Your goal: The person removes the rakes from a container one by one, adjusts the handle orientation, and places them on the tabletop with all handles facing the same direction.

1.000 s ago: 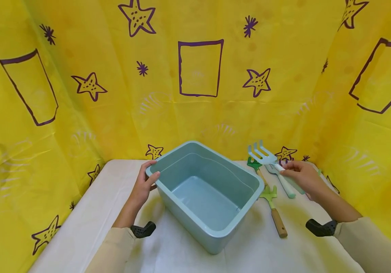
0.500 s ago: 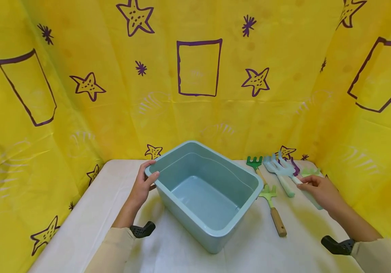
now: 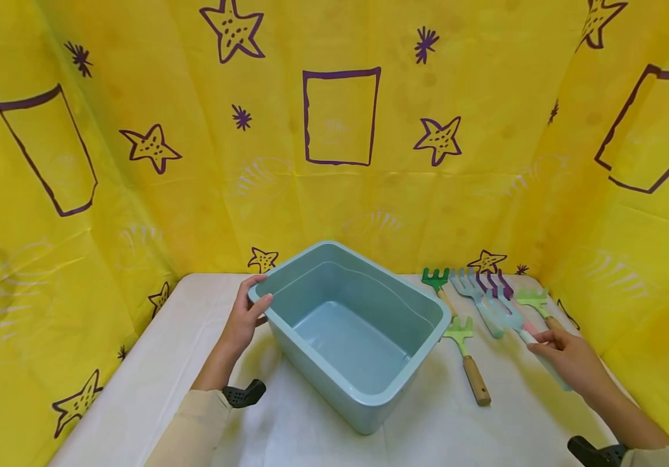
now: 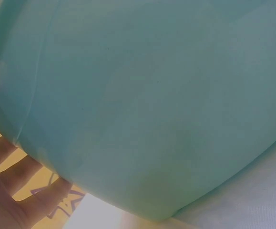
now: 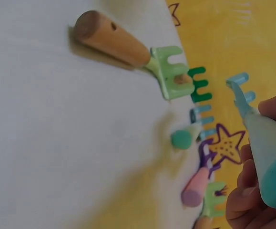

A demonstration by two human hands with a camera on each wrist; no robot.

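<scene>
A blue-green plastic tub (image 3: 323, 379) stands turned at an angle on the white-covered table. My left hand (image 3: 243, 324) grips its left rim corner, thumb over the top; in the left wrist view the tub's wall (image 4: 152, 105) fills most of the picture, with several fingers (image 4: 21, 171) beside it. To the right, my right hand (image 3: 570, 363) pinches a light blue garden hand rake (image 3: 509, 316) by its pale handle (image 5: 269, 143). Its tines point away from me and overlap the laid-out rakes in the head view. The handle's end is turquoise.
Other hand rakes lie at the back right: dark green (image 3: 436, 279), light blue (image 3: 471, 292), purple with a pink handle (image 3: 505, 285), light green (image 3: 533, 298). A light green rake with a wooden handle (image 3: 477, 383) lies nearer. Yellow patterned sheeting (image 3: 334, 194) encloses the table.
My right hand has moved right and toward me, lowering the light blue rake from above the others and uncovering the purple and light green rakes. The left hand and tub have stayed put.
</scene>
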